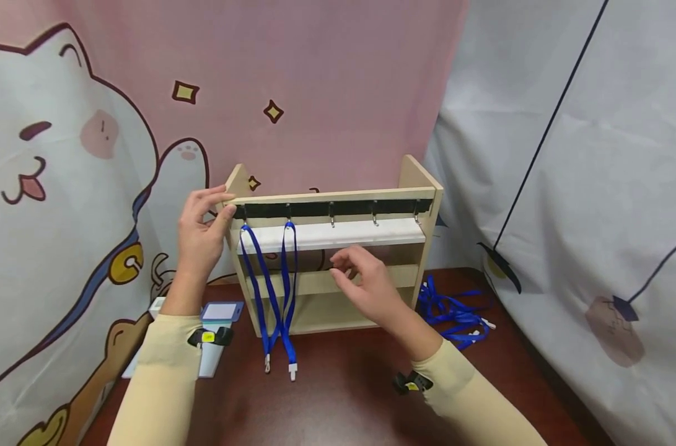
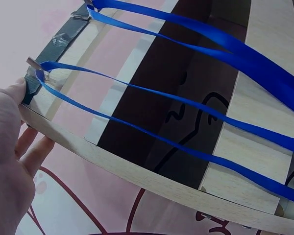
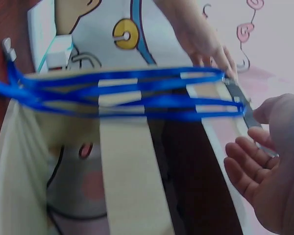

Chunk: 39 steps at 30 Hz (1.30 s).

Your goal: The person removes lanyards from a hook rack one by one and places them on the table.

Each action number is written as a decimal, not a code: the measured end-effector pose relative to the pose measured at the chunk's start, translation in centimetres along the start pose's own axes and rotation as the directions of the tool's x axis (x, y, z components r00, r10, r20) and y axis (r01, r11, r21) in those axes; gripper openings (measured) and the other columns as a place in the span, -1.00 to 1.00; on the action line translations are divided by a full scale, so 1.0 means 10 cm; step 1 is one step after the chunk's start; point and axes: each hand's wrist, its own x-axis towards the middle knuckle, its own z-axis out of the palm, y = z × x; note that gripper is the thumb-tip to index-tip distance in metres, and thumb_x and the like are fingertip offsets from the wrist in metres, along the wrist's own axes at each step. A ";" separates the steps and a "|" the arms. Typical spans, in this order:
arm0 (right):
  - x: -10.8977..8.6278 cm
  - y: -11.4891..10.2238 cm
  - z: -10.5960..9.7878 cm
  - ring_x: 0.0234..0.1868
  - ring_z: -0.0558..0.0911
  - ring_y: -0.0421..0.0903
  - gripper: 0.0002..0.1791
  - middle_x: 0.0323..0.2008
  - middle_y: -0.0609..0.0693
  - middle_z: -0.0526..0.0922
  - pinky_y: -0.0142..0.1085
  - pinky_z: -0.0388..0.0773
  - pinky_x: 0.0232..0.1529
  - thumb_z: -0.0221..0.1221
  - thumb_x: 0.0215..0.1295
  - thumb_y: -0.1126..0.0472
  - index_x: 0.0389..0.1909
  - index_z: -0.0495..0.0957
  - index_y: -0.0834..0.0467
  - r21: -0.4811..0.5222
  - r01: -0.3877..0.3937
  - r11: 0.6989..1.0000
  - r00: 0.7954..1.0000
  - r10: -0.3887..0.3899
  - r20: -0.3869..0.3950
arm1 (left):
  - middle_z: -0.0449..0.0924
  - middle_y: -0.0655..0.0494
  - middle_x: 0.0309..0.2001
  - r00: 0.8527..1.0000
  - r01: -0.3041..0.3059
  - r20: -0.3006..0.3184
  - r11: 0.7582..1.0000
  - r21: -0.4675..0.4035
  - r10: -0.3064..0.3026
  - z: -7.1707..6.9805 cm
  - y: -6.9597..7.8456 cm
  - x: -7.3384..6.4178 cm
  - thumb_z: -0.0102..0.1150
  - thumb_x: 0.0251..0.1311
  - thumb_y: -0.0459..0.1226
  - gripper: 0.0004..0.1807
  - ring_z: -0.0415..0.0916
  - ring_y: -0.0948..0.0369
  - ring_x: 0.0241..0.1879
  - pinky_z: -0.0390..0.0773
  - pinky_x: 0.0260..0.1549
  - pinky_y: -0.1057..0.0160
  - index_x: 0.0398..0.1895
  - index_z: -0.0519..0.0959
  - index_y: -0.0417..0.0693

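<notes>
A wooden rack stands on the table, with a black strip and several metal hooks along its upper front. My left hand grips the rack's upper left corner, thumb in front and fingers behind the side panel. Two blue lanyards hang from the two leftmost hooks, their straps crossing low down and their clips near the table. In front of the rack's middle, below the bare hooks, my right hand hovers with loosely bent fingers and nothing in them.
More blue lanyards lie in a tangled pile right of the rack. Badge holders and a small white box are on the left, partly behind my left forearm. Printed cloth hangs behind and at both sides.
</notes>
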 end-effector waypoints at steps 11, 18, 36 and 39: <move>0.41 -0.19 0.46 -0.20 0.67 -0.13 -0.66 -0.04 0.05 0.67 -0.26 0.74 -0.19 0.39 0.52 0.28 0.21 0.60 0.22 0.004 -0.185 0.983 0.982 0.185 -0.031 | 0.58 0.13 0.37 1.000 -0.020 0.008 1.000 -0.007 0.020 0.00 -0.06 0.00 0.34 0.57 -0.26 -0.74 0.47 0.18 0.40 0.73 0.06 0.36 0.23 0.76 -0.04; 0.58 -0.25 0.60 -0.17 0.77 -0.10 -0.65 0.08 0.09 0.72 -0.28 0.79 -0.15 0.38 0.50 0.30 0.22 0.62 0.24 0.078 -0.213 0.974 0.968 0.221 -0.115 | 0.62 0.09 0.32 0.999 -0.041 -0.004 0.999 -0.005 0.041 0.00 -0.06 0.01 0.36 0.56 -0.28 -0.79 0.50 0.18 0.40 0.74 0.03 0.35 0.15 0.75 -0.10; 0.74 -0.24 0.76 -0.35 0.68 -0.13 -0.93 -0.28 0.05 0.82 -0.36 0.63 -0.33 0.37 0.49 0.33 -0.12 0.76 0.26 0.097 -0.228 0.969 0.939 0.245 -0.241 | 0.60 -0.09 0.34 1.000 -0.006 -0.004 1.000 0.012 0.006 0.01 0.02 0.02 0.33 0.55 -0.38 -0.80 0.49 0.07 0.41 0.68 0.03 0.45 0.12 0.71 -0.28; 0.73 -0.24 0.74 -0.37 0.65 -0.15 -0.95 -0.32 0.02 0.80 -0.38 0.61 -0.36 0.38 0.50 0.33 -0.16 0.76 0.25 0.117 -0.206 0.972 0.940 0.229 -0.251 | 0.61 -0.03 0.33 1.000 -0.021 -0.001 1.000 -0.004 0.021 -0.01 -0.02 0.03 0.36 0.53 -0.37 -0.81 0.50 0.10 0.38 0.68 -0.01 0.48 0.11 0.74 -0.21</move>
